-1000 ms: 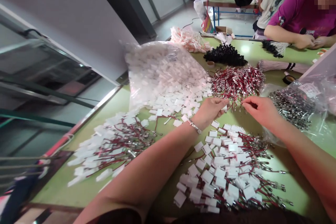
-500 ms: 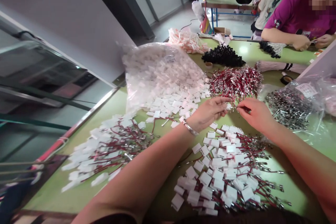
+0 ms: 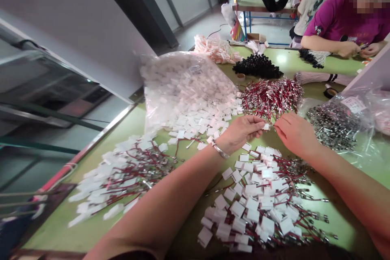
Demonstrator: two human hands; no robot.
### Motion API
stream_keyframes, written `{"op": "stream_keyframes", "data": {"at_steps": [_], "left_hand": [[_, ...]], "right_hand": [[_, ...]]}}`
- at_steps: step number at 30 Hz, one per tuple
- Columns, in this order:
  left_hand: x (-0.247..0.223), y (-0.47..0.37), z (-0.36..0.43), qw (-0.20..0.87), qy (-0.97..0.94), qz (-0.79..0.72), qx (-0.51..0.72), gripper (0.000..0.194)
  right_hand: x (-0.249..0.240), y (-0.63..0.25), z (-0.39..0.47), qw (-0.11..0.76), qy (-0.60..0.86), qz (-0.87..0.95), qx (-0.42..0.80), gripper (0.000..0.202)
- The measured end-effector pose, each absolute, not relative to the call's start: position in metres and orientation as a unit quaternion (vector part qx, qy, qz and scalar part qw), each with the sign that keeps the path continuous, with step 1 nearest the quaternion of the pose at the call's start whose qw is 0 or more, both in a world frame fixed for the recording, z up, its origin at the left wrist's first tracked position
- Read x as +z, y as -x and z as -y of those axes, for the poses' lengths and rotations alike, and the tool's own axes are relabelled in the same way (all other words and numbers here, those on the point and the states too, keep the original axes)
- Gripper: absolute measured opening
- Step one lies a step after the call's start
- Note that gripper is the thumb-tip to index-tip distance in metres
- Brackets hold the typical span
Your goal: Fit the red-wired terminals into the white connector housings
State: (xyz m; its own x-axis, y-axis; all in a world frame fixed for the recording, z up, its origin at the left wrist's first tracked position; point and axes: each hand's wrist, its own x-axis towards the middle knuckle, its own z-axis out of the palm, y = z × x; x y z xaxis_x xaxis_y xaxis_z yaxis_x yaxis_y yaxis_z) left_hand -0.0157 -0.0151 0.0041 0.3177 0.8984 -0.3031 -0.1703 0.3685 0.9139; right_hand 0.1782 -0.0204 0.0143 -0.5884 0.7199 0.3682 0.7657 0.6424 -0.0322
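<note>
Between the fingertips of my left hand (image 3: pixel 243 132) is a small white plastic connector housing (image 3: pixel 266 126). My right hand (image 3: pixel 294 134) pinches a short wire lead right beside it; the lead's end points at the housing, and most of it is hidden by my fingers. Just beyond both hands lies a heap of red wires with metal terminals (image 3: pixel 272 95). Below them spreads a pile of white housings with red wires attached (image 3: pixel 252 189). A clear bag of loose white housings (image 3: pixel 189 85) spills out at the left of my left hand.
Another pile of wired white pieces (image 3: pixel 122 170) lies at the left. A clear bag of metal parts (image 3: pixel 332 124) sits at the right. Farther back are black connectors (image 3: pixel 257 66), orange-white pieces (image 3: pixel 215 48) and a tape roll (image 3: pixel 330 91). A co-worker in a purple shirt (image 3: pixel 329 18) works opposite.
The white housing and the wire lead are now closer together in my fingertips. My right hand's fingers have curled in. The camera view has shifted slightly.
</note>
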Motion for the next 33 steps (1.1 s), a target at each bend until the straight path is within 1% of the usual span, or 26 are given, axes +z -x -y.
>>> {"op": "stream_keyframes", "data": {"at_steps": [2, 5, 8, 13, 16, 21, 24, 26, 27, 30, 32, 33], "left_hand": [[0.007, 0.014, 0.017, 0.697, -0.416, -0.447, 0.376, 0.004], [0.009, 0.014, 0.019, 0.694, -0.429, -0.44, 0.375, 0.004], [0.011, 0.017, 0.019, 0.696, -0.443, -0.432, 0.364, 0.009], [0.01, 0.025, 0.015, 0.699, -0.473, -0.418, 0.336, 0.015], [0.01, 0.026, 0.015, 0.689, -0.49, -0.417, 0.333, 0.014], [0.015, 0.017, 0.022, 0.637, -0.535, -0.444, 0.333, 0.01], [0.022, 0.019, 0.02, 0.606, -0.576, -0.452, 0.31, 0.015], [0.027, 0.026, 0.015, 0.555, -0.615, -0.463, 0.316, 0.021], [0.029, 0.03, 0.012, 0.51, -0.627, -0.482, 0.338, 0.022], [0.026, 0.038, 0.004, 0.36, -0.644, -0.552, 0.389, 0.023], [0.02, 0.036, 0.003, 0.313, -0.681, -0.563, 0.349, 0.022], [0.016, 0.032, 0.003, 0.295, -0.708, -0.564, 0.307, 0.022]], "right_hand": [[0.013, -0.175, 0.022, 0.167, 0.42, 0.89, -0.06, 0.024], [0.014, -0.173, 0.023, 0.201, 0.438, 0.875, 0.032, 0.018], [0.02, -0.177, 0.022, 0.228, 0.439, 0.86, 0.124, 0.014], [0.028, -0.183, 0.018, 0.223, 0.394, 0.863, 0.226, 0.014], [0.025, -0.181, 0.018, 0.214, 0.393, 0.868, 0.218, 0.015], [0.016, -0.174, 0.022, 0.196, 0.457, 0.852, 0.162, 0.016], [0.021, -0.173, 0.023, 0.201, 0.477, 0.839, 0.17, 0.016], [0.03, -0.175, 0.025, 0.19, 0.479, 0.833, 0.199, 0.016], [0.036, -0.177, 0.026, 0.174, 0.476, 0.833, 0.223, 0.016], [0.054, -0.185, 0.033, 0.069, 0.41, 0.849, 0.327, 0.021], [0.065, -0.191, 0.035, 0.009, 0.353, 0.852, 0.387, 0.025], [0.069, -0.195, 0.033, 0.003, 0.349, 0.846, 0.404, 0.027]]}}
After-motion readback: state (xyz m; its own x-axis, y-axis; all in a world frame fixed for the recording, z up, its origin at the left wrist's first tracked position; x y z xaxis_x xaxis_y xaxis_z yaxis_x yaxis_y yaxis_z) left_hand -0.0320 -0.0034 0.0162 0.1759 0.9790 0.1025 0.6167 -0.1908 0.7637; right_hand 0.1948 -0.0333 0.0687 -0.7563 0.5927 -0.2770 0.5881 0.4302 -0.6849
